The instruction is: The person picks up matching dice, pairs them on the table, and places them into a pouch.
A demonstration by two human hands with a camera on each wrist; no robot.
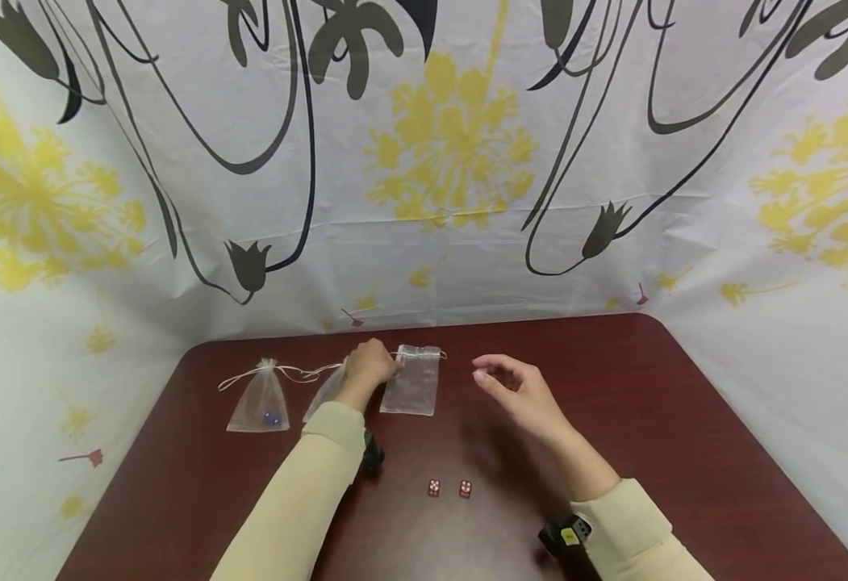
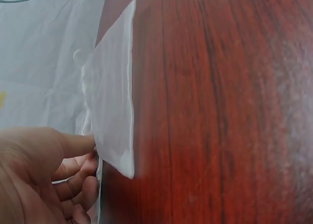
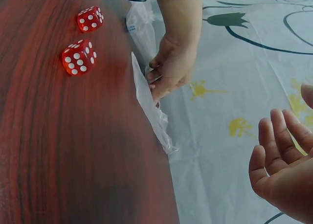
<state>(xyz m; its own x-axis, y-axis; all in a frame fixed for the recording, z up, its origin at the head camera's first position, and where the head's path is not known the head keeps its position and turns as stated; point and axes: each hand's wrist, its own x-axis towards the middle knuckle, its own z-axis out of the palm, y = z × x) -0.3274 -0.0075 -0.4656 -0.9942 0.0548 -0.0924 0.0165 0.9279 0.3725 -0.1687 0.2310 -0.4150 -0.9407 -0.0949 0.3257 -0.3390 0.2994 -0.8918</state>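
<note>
My left hand pinches the edge of a flat sheer drawstring pouch near the table's far edge. In the left wrist view the thumb and curled fingers meet at the side of this pouch. A second pouch lies partly hidden behind the left hand and sleeve. Farther left, another sheer pouch has small blue beads in it. To the right of the flat pouch, my right hand hovers with loosely bent fingers and nothing in them.
Two red dice with white dots sit on the dark red-brown table, nearer to me than the pouches. Behind the table hangs a white cloth with a flower print. Each wrist wears a small dark camera.
</note>
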